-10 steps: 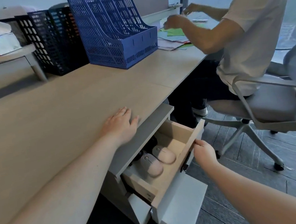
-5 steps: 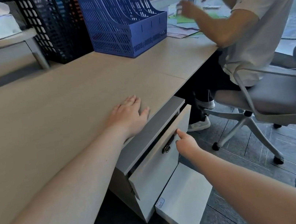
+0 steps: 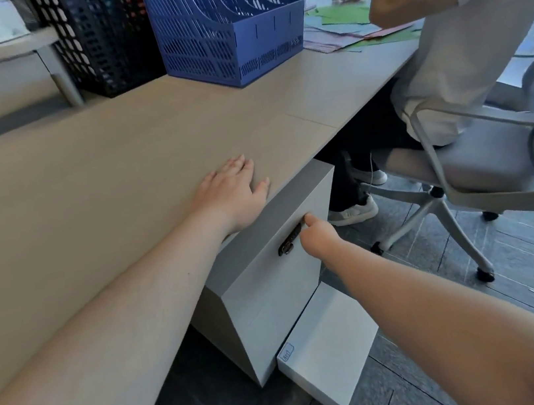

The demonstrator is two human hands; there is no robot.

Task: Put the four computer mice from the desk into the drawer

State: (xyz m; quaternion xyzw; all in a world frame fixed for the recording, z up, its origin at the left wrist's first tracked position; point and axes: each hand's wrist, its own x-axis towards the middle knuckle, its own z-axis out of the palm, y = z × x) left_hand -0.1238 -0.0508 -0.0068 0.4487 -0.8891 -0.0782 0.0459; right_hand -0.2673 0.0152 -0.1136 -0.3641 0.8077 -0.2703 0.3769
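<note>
Two bare hands frame a shut drawer (image 3: 270, 281) under the desk (image 3: 114, 162): the left hand (image 3: 233, 197) lies flat, fingers spread, on the desktop edge; the right hand (image 3: 319, 239) presses its thumb against the drawer's one dark handle (image 3: 290, 241). Whether it grips is unclear. Two file racks, one blue (image 3: 225, 24), one black (image 3: 98, 36), stand behind.
</note>
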